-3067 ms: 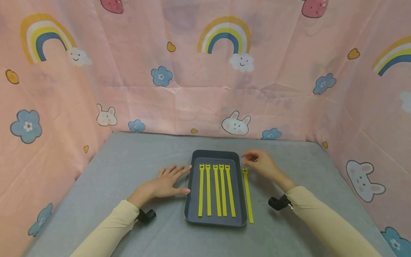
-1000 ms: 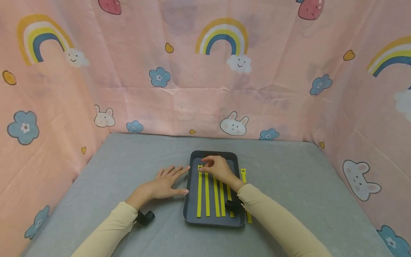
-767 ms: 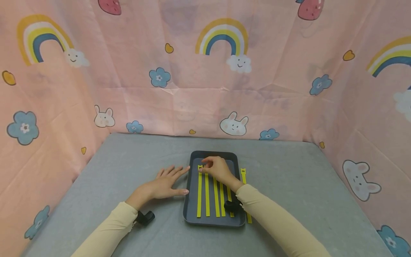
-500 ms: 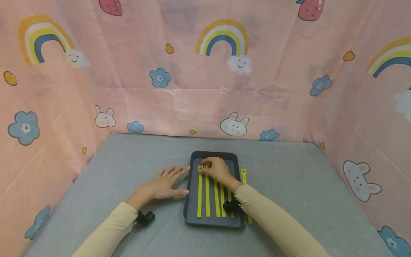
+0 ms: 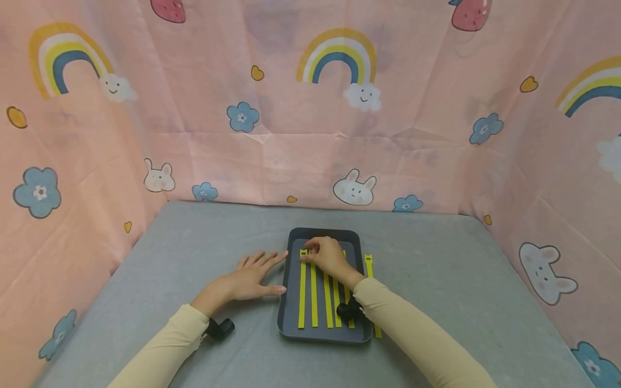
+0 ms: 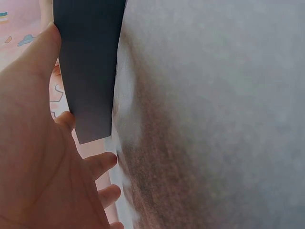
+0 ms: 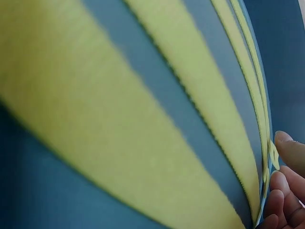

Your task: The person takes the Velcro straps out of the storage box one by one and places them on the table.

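Five yellow straps lie side by side in the dark tray, running from beneath my right hand back toward me, and the action is at their far ends! My right thumb and fingers curl in close at the slotted head of the leftmost strap; whether they truly pinch it or merely touch, I cannot tell from either view. Several of the other heads hide behind my knuckles.

Out to the left of that grip, my left hand is spread wide, index and thumb tips up against the tray's left wall.

And the count: five in, one out! The sixth strap lies on the grey table to the right of my grip, just outside the tray, my right sleeve crossing over its middle. I'd judge the row mostly in order, the five roughly parallel; what's left, it seems, is the strap at my fingertips and that lone one outside.
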{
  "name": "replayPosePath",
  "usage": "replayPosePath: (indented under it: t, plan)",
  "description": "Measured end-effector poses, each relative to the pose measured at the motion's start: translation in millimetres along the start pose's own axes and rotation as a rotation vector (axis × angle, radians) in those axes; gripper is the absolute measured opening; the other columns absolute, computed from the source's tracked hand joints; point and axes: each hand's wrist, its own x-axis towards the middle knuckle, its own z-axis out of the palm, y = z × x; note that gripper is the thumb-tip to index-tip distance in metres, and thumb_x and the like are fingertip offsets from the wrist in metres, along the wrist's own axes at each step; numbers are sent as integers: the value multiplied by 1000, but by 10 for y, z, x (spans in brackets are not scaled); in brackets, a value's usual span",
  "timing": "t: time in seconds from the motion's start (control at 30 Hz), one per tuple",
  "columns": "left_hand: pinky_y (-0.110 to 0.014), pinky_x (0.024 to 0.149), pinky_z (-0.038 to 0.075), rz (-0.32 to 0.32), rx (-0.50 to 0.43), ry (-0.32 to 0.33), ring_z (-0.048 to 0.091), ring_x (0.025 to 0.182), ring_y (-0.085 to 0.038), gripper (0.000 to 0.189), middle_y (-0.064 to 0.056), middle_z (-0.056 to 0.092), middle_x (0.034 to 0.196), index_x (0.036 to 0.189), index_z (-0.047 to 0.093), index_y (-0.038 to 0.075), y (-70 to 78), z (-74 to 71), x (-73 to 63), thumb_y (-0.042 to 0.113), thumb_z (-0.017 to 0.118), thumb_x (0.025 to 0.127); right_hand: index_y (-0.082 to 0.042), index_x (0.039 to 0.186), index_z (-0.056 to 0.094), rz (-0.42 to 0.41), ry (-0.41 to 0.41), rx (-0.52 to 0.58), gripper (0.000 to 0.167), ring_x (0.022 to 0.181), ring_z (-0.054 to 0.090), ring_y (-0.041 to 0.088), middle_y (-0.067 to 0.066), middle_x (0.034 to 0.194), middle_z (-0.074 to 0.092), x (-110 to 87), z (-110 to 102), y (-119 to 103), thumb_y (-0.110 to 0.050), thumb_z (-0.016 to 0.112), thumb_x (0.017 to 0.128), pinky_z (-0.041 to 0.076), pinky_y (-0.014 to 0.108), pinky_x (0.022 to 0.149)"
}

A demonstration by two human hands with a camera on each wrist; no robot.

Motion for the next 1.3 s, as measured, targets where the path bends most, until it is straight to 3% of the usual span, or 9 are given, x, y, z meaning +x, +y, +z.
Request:
replayPosePath:
  t: [0.63, 0.8, 1.1, 1.3]
  plan:
    - [-67, 121, 5, 0, 3, -3, 9, 155, -39, 86, -5, 18, 168, 158, 11, 43, -28, 12, 8, 74, 50, 88, -8, 105, 73, -28, 4, -70, 24, 65, 51, 11, 2, 79, 62, -2, 38, 27, -19, 80, 84, 42, 24, 59]
    - [-68, 120, 6, 7, -2, -1, 9, 155, -39, 86, -6, 18, 167, 158, 11, 42, -30, 9, 6, 74, 50, 88, -10, 99, 72, -48, 26, -99, 21, 71, 50, 13, 4, 84, 58, -5, 39, 21, -19, 81, 83, 42, 26, 64]
    - [-68, 120, 5, -1, 0, -6, 9, 155, -39, 85, -6, 18, 167, 158, 12, 42, -6, -4, -6, 73, 50, 89, -12, 99, 70, -60, 27, -77, 22, 91, 61, 19, 4, 96, 61, 4, 74, 23, -14, 82, 81, 53, 38, 84]
    - [-67, 121, 5, -2, -9, -9, 8, 155, -39, 85, -6, 18, 167, 158, 13, 41, 15, -22, -22, 72, 51, 89, -13, 99, 69, -72, 24, -58, 21, 89, 62, 17, 2, 97, 66, 5, 80, 30, -13, 81, 82, 53, 36, 82]
